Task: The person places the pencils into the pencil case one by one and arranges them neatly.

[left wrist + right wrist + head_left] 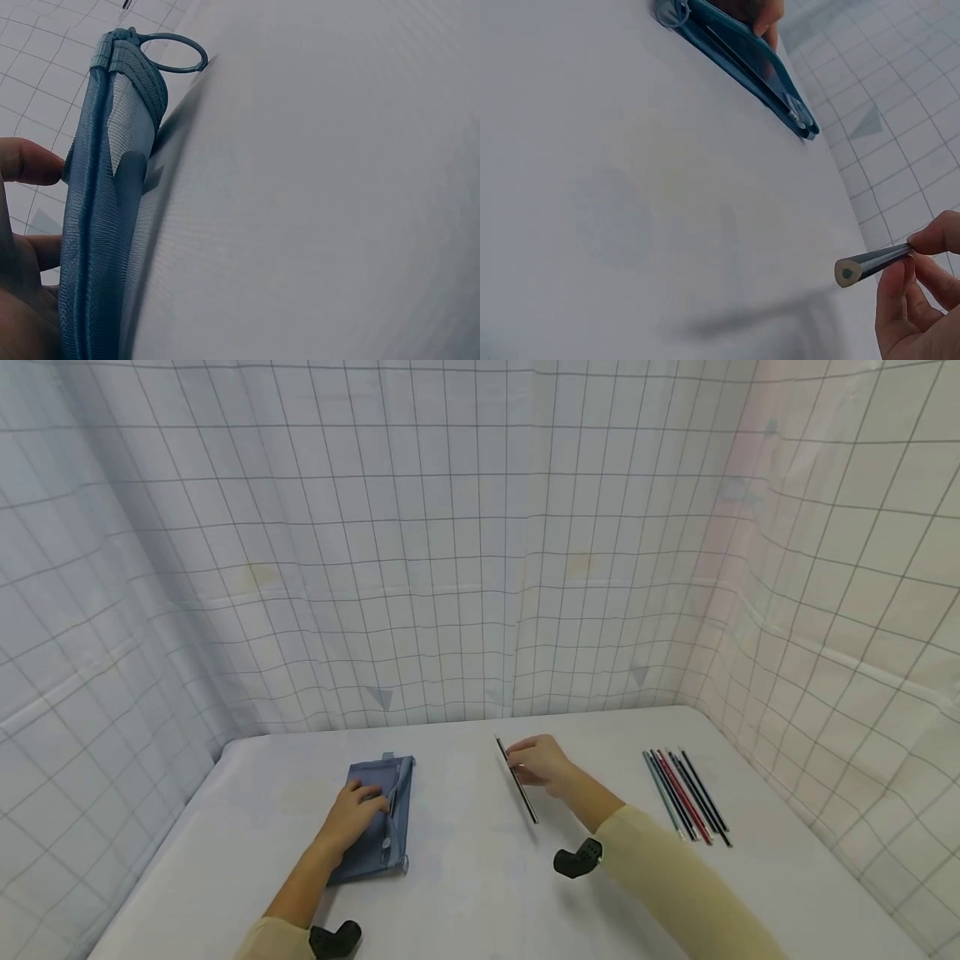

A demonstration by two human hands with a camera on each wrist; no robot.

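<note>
A blue fabric zip pencil case (375, 852) lies on the left of the table, its zipped side parted along the right edge. My left hand (352, 816) lies over it, fingers at the edge of the opening. In the left wrist view a fingertip touches the case (90, 210), and a ring (174, 52) hangs at its end. Between thumb and fingers my right hand (542, 762) pinches a dark pencil (525, 797), raised above the table to the right of the case. The right wrist view shows the flat wooden end of that pencil (847, 273).
Several pencils (684, 797), black, red and bluish-green, lie side by side on the right of the white table (465, 893). Grid-patterned white curtains (450, 568) stand behind and along both sides of the table.
</note>
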